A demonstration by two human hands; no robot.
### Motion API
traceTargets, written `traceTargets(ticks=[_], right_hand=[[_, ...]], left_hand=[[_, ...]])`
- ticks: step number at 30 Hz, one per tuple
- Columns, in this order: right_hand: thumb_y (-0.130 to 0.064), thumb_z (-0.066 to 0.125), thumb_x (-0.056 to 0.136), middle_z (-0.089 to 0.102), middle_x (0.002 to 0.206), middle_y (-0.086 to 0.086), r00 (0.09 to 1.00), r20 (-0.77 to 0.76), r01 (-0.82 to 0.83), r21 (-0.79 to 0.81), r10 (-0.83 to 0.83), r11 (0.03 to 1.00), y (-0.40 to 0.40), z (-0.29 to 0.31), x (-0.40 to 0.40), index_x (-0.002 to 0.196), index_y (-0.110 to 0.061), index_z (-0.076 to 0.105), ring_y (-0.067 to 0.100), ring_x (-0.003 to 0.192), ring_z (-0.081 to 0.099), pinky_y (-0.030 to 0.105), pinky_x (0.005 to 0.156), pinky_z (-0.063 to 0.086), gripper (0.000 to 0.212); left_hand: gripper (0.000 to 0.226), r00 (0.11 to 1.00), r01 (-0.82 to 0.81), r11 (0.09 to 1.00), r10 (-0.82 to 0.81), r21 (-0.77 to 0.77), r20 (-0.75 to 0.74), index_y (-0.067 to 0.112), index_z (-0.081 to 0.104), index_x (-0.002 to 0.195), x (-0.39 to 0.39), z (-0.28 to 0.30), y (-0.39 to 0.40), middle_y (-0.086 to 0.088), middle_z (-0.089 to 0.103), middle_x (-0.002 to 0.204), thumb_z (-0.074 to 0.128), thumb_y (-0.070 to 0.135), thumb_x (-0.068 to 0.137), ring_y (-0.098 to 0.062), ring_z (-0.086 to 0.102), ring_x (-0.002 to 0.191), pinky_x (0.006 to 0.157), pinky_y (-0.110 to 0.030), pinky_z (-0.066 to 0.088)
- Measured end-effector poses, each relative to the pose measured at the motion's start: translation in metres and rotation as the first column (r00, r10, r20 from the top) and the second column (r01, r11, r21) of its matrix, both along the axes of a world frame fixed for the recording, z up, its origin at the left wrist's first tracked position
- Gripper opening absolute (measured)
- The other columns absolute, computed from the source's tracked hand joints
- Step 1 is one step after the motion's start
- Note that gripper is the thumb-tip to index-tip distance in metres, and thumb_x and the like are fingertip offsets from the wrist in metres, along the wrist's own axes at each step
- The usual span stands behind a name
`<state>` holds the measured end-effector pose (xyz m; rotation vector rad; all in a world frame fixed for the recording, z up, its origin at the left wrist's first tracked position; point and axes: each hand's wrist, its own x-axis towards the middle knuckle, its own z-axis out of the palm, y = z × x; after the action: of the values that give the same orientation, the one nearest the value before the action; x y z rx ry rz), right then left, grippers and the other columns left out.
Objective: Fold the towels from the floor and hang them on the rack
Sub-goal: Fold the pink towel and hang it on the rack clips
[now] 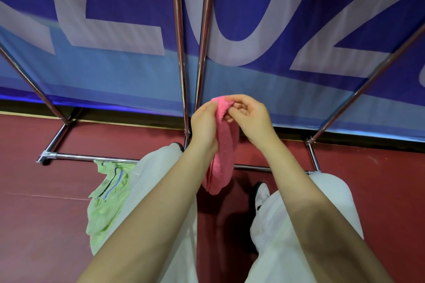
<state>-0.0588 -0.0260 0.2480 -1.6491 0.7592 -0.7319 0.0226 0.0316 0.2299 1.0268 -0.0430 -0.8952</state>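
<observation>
Both hands, left (205,122) and right (249,115), raised together, fingers pinching the hanging pink towel's (224,149) top edge.

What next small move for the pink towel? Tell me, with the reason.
Probably draw the hands apart to spread the top edge. Both the left hand and right hand pinch the pink towel close together, so it hangs bunched, not yet folded.

Single head camera looks steeply down, close over both hands (226,119), facing the rack (181,57)

pink towel (222,145), striped lime-green towel (108,200), dark red floor (34,213)
</observation>
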Motion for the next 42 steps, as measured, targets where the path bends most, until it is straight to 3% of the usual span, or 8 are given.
traceTargets(ticks=[3,7,20,23,29,35,39,42], right_hand=[[0.001,0.063,0.085,0.059,0.079,-0.006,0.995,-0.073,0.044,-0.261,-0.065,0.964,-0.004,-0.001,-0.008,0.084,-0.017,0.069,0.009,0.070,0.059,0.023,0.073,0.050,0.020],[-0.010,0.068,0.084,0.056,0.091,-0.006,0.991,-0.044,0.091,-0.464,-0.126,0.881,-0.008,-0.001,-0.013,0.083,-0.011,0.070,0.008,0.088,0.056,0.017,0.083,0.043,0.003],[-0.008,0.066,0.086,0.052,0.062,-0.005,0.989,0.010,0.145,-0.149,-0.145,0.978,0.001,0.001,-0.005,0.076,-0.018,0.056,0.008,0.058,0.046,0.018,0.059,0.041,0.017],[-0.008,0.066,0.087,0.050,0.060,-0.003,0.985,0.034,0.171,-0.084,-0.169,0.982,0.000,0.003,-0.004,0.075,-0.016,0.052,0.001,0.051,0.043,0.014,0.053,0.038,0.020],[-0.011,0.059,0.092,0.058,0.071,-0.004,0.995,0.014,0.101,-0.016,-0.100,0.995,-0.002,0.009,-0.009,0.079,-0.016,0.058,0.001,0.063,0.052,0.014,0.062,0.041,0.014],[-0.027,0.067,0.085,0.054,0.066,-0.011,0.913,-0.407,-0.179,-0.316,0.037,0.932,-0.007,-0.010,-0.023,0.087,-0.021,0.063,0.001,0.059,0.045,0.022,0.066,0.042,0.008],[-0.028,0.067,0.085,0.051,0.062,-0.009,0.887,-0.461,-0.177,-0.389,-0.025,0.904,-0.010,-0.015,-0.031,0.080,-0.021,0.061,0.002,0.059,0.045,0.030,0.067,0.041,0.011],[-0.027,0.065,0.088,0.052,0.062,-0.007,0.922,-0.369,-0.065,-0.438,-0.114,0.897,-0.009,-0.011,-0.037,0.081,-0.021,0.060,0.007,0.061,0.046,0.030,0.066,0.039,0.010]], left_hand=[[0.026,0.997,0.055,0.998,-0.055,0.002,0.055,-0.004,0.071,0.099,-0.002,0.005,0.005,-0.013,0.070,0.080,0.047,0.000,0.091,-0.021,0.065,0.074,0.067,-0.027,0.053],[0.028,0.985,0.092,0.995,-0.096,0.034,0.143,-0.001,0.071,0.106,-0.001,0.005,0.009,-0.015,0.072,0.097,0.047,0.006,0.093,-0.019,0.067,0.083,0.072,-0.027,0.053],[0.022,0.959,0.088,0.992,-0.109,0.091,0.261,0.008,0.072,0.099,-0.013,0.014,0.010,-0.012,0.072,0.106,0.051,0.011,0.095,-0.021,0.067,0.099,0.092,-0.034,0.053],[0.023,0.949,0.137,0.990,-0.141,0.033,0.282,0.003,0.071,0.104,-0.014,0.017,0.013,-0.008,0.073,0.099,0.053,0.015,0.096,-0.012,0.068,0.090,0.082,-0.025,0.053],[0.014,0.926,0.073,0.993,-0.101,0.090,0.363,0.016,0.070,0.094,-0.006,0.015,0.012,0.003,0.071,0.098,0.057,0.012,0.095,-0.008,0.066,0.092,0.082,-0.020,0.050],[0.022,0.937,-0.108,0.981,0.046,0.163,0.347,0.015,0.067,0.082,0.023,0.013,0.012,0.001,0.065,0.085,0.050,0.014,0.097,-0.010,0.056,0.080,0.071,-0.021,0.046],[0.022,0.836,-0.191,0.954,0.034,0.232,0.547,0.005,0.064,0.108,0.038,0.012,0.017,-0.002,0.063,0.102,0.048,0.015,0.098,-0.011,0.056,0.094,0.086,-0.023,0.043],[0.020,0.612,-0.241,0.939,-0.050,0.246,0.789,0.006,0.062,0.110,0.040,0.012,0.023,0.000,0.061,0.103,0.047,0.016,0.100,-0.010,0.053,0.095,0.081,-0.017,0.036]])
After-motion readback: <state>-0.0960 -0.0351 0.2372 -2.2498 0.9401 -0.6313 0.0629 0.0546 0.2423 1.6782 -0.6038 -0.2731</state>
